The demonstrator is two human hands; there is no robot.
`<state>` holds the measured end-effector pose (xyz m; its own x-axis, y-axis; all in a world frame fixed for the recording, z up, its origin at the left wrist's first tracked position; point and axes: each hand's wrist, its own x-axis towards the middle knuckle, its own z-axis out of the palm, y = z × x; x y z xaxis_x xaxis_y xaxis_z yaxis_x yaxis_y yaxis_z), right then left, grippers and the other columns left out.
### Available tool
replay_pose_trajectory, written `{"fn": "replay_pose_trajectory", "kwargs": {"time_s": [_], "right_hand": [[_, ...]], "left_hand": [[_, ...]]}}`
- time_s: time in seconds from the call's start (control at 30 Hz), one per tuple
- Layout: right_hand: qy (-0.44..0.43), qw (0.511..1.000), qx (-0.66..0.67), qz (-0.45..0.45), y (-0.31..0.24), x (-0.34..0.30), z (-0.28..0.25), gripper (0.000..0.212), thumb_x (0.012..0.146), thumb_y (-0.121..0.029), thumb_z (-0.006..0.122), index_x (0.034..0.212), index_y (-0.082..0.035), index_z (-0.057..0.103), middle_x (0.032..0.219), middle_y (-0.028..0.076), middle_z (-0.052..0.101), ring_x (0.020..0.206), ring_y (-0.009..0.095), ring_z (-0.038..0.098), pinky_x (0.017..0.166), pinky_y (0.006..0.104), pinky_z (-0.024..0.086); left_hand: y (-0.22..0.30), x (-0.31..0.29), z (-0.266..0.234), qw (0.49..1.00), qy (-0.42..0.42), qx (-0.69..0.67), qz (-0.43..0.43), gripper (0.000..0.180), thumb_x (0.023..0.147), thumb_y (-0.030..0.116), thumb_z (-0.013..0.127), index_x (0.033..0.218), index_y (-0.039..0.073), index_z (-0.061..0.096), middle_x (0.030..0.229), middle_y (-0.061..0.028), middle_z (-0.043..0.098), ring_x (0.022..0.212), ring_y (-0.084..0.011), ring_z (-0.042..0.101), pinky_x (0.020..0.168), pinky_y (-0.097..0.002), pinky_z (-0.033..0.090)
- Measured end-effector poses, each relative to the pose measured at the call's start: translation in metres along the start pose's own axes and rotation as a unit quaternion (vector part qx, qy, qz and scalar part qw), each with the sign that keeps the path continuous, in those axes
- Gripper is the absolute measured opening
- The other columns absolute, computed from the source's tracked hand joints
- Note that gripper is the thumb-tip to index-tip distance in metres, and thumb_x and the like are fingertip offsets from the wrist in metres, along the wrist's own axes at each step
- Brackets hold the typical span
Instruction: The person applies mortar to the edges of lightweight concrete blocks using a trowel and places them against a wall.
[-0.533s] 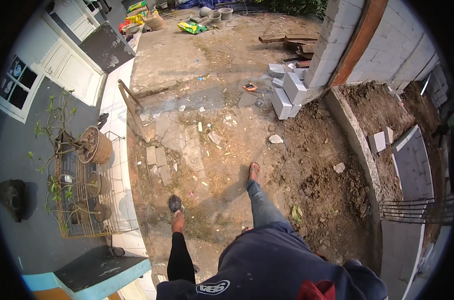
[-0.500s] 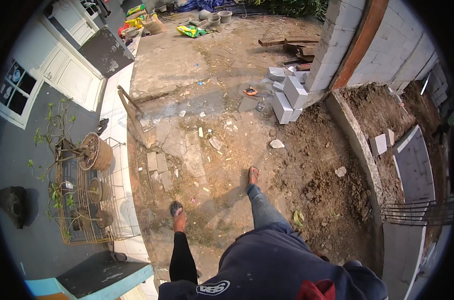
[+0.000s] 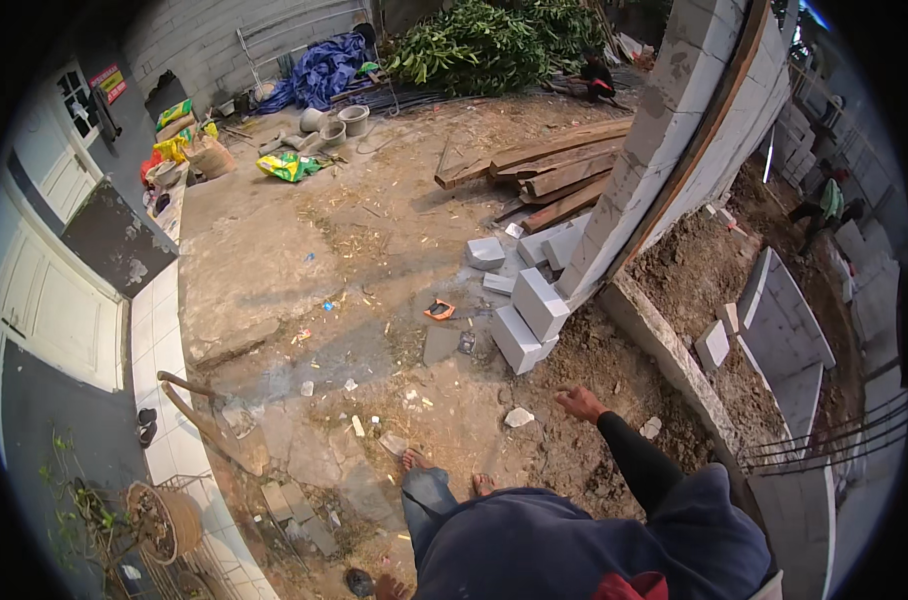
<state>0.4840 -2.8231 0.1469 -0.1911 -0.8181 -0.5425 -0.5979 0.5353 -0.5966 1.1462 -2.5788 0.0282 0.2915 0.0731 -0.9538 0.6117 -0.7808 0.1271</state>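
My right hand (image 3: 579, 403) reaches forward from a black sleeve above the dug soil, holding nothing, its fingers loosely apart. Beneath and left of it, a pale stone chunk (image 3: 519, 417) lies on the ground. Farther ahead is a stack of light grey blocks (image 3: 540, 303) by the block pillar. At the lower edge my left hand (image 3: 389, 586) shows only in part, its fingers apart and nothing seen in them. Beside it lies a dark object (image 3: 359, 582) on the ground. Neither hand appears to touch anything.
Wooden beams (image 3: 564, 165) lie beside the block pillar (image 3: 639, 130). A low concrete edge (image 3: 674, 360) borders the soil on the right, near rebar (image 3: 824, 440). A wooden-handled tool (image 3: 209, 425) lies left, near potted plants (image 3: 164, 520). Buckets (image 3: 354, 120) stand far ahead; a person (image 3: 829, 205) is at right.
I have stepped forward, and the view has tilted up, so the blocks and ground sit lower in it. My right arm has come into view; my left hand has dropped to the lower edge.
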Motion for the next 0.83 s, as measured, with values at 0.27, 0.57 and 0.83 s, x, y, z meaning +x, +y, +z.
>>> {"fn": "replay_pose_trajectory", "kwargs": {"time_s": [0.27, 0.57, 0.83], "right_hand": [[-0.033, 0.965, 0.069, 0.252, -0.044, 0.152, 0.052, 0.057, 0.096, -0.046, 0.058, 0.144, -0.015, 0.055, 0.111, 0.017, 0.07, 0.089, 0.024, 0.07, 0.075, 0.04, 0.059], [-0.138, 0.922, 0.172, 0.317, -0.186, 0.223, 0.14, 0.05, 0.095, -0.051, 0.056, 0.129, -0.015, 0.062, 0.113, 0.011, 0.067, 0.093, 0.03, 0.07, 0.076, 0.0465, 0.059], [-0.149, 0.895, 0.238, 0.347, -0.255, 0.44, 0.106, 0.059, 0.095, -0.052, 0.059, 0.142, -0.017, 0.054, 0.139, 0.02, 0.058, 0.117, 0.044, 0.063, 0.096, 0.0559, 0.053]], "left_hand": [[0.206, 0.033, 0.162, 0.993, -0.062, 0.087, -0.041, 0.033, 0.096, 0.031, 0.058, 0.128, 0.025, 0.057, 0.122, -0.0036, 0.061, 0.1, -0.0284, 0.061, 0.081, -0.0532, 0.047], [0.673, 0.012, 0.388, 0.905, -0.133, 0.232, 0.332, 0.061, 0.092, 0.039, 0.063, 0.148, 0.022, 0.044, 0.132, -0.0035, 0.055, 0.11, -0.0298, 0.057, 0.082, -0.0506, 0.049], [0.913, -0.123, 0.642, 0.828, -0.178, 0.25, 0.47, 0.064, 0.099, 0.034, 0.053, 0.157, 0.014, 0.033, 0.155, -0.0136, 0.042, 0.134, -0.0367, 0.049, 0.109, -0.0539, 0.04]]}}
